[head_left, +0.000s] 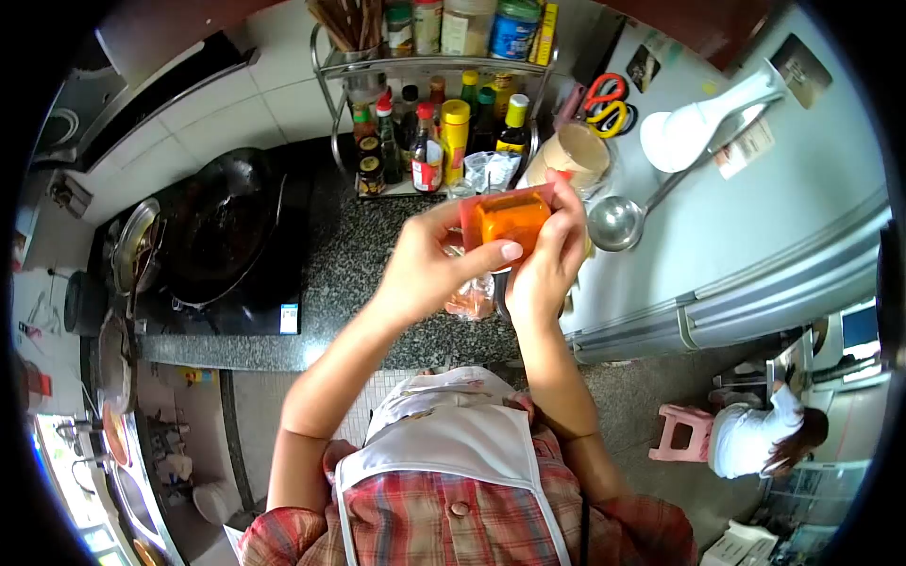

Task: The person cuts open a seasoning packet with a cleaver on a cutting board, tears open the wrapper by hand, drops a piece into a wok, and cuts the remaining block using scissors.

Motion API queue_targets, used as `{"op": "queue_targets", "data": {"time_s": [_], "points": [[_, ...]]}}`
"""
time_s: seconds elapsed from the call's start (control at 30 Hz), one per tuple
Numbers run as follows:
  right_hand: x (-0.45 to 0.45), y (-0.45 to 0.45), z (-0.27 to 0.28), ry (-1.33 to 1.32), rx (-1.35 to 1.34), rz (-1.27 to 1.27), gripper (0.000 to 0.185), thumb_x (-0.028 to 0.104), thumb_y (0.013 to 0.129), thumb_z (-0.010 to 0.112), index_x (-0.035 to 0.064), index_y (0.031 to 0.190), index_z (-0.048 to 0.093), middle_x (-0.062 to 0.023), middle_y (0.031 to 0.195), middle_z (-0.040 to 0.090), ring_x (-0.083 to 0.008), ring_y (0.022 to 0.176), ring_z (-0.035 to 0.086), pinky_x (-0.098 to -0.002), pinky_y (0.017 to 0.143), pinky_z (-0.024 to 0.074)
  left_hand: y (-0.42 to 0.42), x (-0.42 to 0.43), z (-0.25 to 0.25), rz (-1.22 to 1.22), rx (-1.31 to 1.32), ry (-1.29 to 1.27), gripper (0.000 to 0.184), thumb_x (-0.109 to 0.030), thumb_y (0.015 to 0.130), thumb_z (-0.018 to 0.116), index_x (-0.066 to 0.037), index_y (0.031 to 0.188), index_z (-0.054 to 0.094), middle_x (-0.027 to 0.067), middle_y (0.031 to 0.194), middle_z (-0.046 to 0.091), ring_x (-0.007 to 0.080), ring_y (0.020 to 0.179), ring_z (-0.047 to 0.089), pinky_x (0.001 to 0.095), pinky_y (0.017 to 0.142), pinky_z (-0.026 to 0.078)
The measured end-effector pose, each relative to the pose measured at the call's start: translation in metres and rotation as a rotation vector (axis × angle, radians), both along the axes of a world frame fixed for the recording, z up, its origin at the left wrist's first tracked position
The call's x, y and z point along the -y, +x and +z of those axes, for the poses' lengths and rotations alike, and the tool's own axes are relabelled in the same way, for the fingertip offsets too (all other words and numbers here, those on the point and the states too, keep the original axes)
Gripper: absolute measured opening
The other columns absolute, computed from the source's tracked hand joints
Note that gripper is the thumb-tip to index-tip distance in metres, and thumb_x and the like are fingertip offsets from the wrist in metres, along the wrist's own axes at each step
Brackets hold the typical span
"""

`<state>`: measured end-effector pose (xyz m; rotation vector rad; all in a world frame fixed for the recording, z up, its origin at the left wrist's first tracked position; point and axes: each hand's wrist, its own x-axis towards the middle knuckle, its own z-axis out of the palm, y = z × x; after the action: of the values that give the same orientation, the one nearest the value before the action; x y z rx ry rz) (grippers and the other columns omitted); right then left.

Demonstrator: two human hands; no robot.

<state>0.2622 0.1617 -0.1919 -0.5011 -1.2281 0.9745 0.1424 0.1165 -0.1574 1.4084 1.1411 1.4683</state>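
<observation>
We have the orange packet up above the counter, gripped between both hands. Our left hand closes on its near side, thumb laid across the face; our right hand grips the far side, fingers curled over the upper corner. It looks like a soft, glossy pouch, though glare and our fingers cover enough that it might be something stiffer.

If it is soft, we judge that a hard thumb press could burst it, and slick film could let it slip. Just below lies a clear plastic bag, so a spill or drop could land there and foul it.

Close beyond our fingers stand the bottles, the red-capped one among them; a sudden jerk forward could topple some. The tan-lidded tub is near our right knuckles, and a sideways swing could knock it or the hanging ladle. The wok sits well apart to our left, at little risk from our hands here.
</observation>
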Motion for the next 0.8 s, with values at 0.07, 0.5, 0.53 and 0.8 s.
{"op": "queue_targets", "data": {"time_s": [0.07, 0.5, 0.53, 0.8], "points": [[-0.002, 0.013, 0.005, 0.078, 0.053, 0.268, 0.051, 0.016, 0.084, 0.061, -0.0030, 0.125, 0.038, -0.0098, 0.112, 0.051, -0.0166, 0.103, 0.050, -0.0305, 0.092, 0.0389, -0.006, 0.002, -0.005, 0.087, -0.067, 0.108, 0.034, -0.016, 0.072, 0.072, 0.003, 0.098, 0.060, 0.0027, 0.077, 0.053, 0.0088, 0.064, 0.047, 0.0230, 0.058, 0.041], [-0.005, 0.004, 0.018, 0.725, 0.367, -0.082, 0.028, 0.005, 0.065, 0.073, 0.0058, 0.083, 0.052, -0.0104, 0.091, 0.059, -0.0295, 0.088, 0.059, -0.0476, 0.085, 0.0477, -0.027, 0.034, -0.016, -0.138, 0.323, 0.105, 0.118, -0.026, 0.053, 0.085, -0.006, 0.142, 0.010, 0.0156, 0.137, 0.033, 0.0257, 0.126, 0.035, 0.0395, 0.103, 0.029], [-0.004, 0.002, 0.014, 0.777, 0.406, -0.080, 0.026, 0.004, 0.067, 0.071, 0.0066, 0.085, 0.052, -0.0101, 0.092, 0.060, -0.0294, 0.089, 0.059, -0.0474, 0.086, 0.0471, -0.036, 0.036, -0.020, -0.270, 0.539, 0.053, 0.113, -0.027, 0.057, 0.084, -0.005, 0.141, 0.012, 0.0159, 0.137, 0.034, 0.0250, 0.125, 0.036, 0.0390, 0.102, 0.030], [0.028, -0.059, -0.002, -0.001, 0.285, 0.172, 0.042, -0.003, 0.082, 0.052, 0.0014, 0.123, 0.044, -0.0175, 0.119, 0.051, -0.0272, 0.112, 0.050, -0.0366, 0.091, 0.0425, -0.102, 0.040, -0.016, 0.036, 0.458, -0.171, 0.045, 0.000, 0.079, 0.062, 0.002, 0.120, 0.044, 0.0076, 0.107, 0.057, 0.0126, 0.097, 0.055, 0.0266, 0.083, 0.046]]}}
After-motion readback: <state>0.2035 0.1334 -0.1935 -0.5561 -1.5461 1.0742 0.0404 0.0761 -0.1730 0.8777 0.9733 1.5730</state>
